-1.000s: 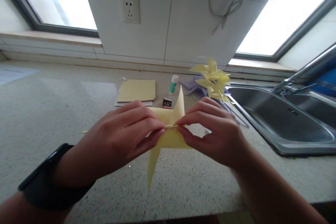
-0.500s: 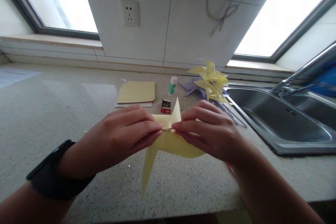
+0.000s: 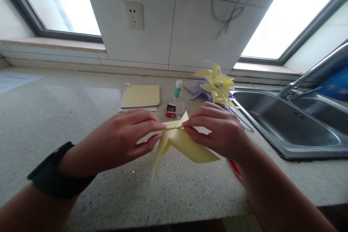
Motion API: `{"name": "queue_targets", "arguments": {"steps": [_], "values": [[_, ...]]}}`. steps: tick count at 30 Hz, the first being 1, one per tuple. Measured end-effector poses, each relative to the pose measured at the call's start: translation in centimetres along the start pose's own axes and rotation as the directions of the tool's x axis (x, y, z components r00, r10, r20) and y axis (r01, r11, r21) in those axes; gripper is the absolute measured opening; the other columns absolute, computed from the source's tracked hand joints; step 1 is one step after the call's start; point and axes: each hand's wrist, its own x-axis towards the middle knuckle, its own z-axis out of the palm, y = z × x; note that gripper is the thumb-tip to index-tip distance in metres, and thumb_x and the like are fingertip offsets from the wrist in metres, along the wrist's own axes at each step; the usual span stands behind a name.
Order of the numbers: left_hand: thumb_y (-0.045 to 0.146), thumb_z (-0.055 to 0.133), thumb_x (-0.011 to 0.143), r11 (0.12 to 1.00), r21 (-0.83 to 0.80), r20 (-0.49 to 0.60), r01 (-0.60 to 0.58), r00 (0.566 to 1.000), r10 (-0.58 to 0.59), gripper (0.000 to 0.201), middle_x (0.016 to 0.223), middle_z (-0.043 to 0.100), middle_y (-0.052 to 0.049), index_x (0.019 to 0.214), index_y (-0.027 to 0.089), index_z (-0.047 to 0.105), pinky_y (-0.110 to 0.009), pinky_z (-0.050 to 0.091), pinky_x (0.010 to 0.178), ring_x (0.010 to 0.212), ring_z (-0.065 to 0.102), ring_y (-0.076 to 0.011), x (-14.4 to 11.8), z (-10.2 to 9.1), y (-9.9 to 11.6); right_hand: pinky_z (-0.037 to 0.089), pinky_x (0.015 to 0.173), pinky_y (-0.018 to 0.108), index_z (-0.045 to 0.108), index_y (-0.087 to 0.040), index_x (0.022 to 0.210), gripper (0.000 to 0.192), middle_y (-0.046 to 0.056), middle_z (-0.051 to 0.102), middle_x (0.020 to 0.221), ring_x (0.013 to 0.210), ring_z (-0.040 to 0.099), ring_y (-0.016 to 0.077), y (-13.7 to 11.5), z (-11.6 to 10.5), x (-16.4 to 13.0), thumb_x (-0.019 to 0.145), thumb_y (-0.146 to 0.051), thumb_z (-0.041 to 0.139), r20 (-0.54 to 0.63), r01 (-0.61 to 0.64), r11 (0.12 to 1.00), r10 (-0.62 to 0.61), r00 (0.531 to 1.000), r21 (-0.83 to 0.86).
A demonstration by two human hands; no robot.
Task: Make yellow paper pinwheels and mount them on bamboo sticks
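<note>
Both my hands are above the counter at a yellow paper pinwheel (image 3: 193,146) with curled blades, one of them pointing down and another to the right. My right hand (image 3: 217,127) pinches its folded centre between thumb and fingertips. At the opposite edge, the fingertips of my left hand (image 3: 133,134) touch the paper, with the thumb bent a little below them. A dark band is on my left wrist. My fingers partly cover the pinwheel's middle, where something small shows that I cannot make out. Just beyond lies a small red-and-black box (image 3: 171,110) of small pieces.
A stack of yellow paper (image 3: 141,95) lies back left, beside a glue stick (image 3: 178,89). Other yellow pinwheels (image 3: 217,83) rest on purple paper (image 3: 198,89) by the steel sink (image 3: 261,116). Something red (image 3: 235,168) shows under my right wrist.
The pinwheel has turned and tilted, its lower right blade now reaching further right. My left thumb has moved back from its centre, and my fingertips are further apart.
</note>
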Motion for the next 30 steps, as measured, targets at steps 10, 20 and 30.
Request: {"name": "queue_targets", "arguments": {"steps": [10,20,30], "values": [[0.020,0.059,0.098,0.992,-0.006,0.028,0.127,0.992,-0.126,0.019,0.104,0.071,-0.006,0.115,0.018,0.067,-0.027,0.053,0.082,0.093,0.067,-0.0158,-0.1,0.2,-1.0,0.049,0.067,0.028,0.075,-0.019,0.094,0.012,0.002,0.070,0.084,0.074,0.061,0.0122,1.5,0.2,-0.8,0.090,-0.022,0.065,0.034,-0.353,0.919,0.352,0.935,0.176],[0.024,0.065,0.091,0.904,-0.197,-0.145,0.380,0.901,-0.410,0.014,0.072,0.063,0.001,0.080,0.016,0.069,-0.019,0.045,0.051,0.057,0.054,-0.0080,-0.6,2.2,-2.1,0.046,0.066,0.029,0.071,-0.021,0.112,0.027,0.003,0.070,0.094,0.075,0.056,0.0133,2.8,0.8,-1.3,0.088,-0.026,0.059,0.113,-0.567,0.684,0.588,0.801,0.459],[0.031,0.065,0.089,0.620,-0.519,0.055,0.589,0.747,-0.663,0.019,0.077,0.067,-0.001,0.096,0.014,0.069,-0.021,0.052,0.048,0.050,0.059,-0.0083,0.1,3.2,-1.8,0.053,0.076,0.031,0.067,-0.022,0.106,0.029,0.004,0.073,0.095,0.085,0.067,0.0169,2.3,1.8,-0.9,0.089,-0.046,0.067,0.203,-0.555,0.473,0.608,0.768,0.684]]}}
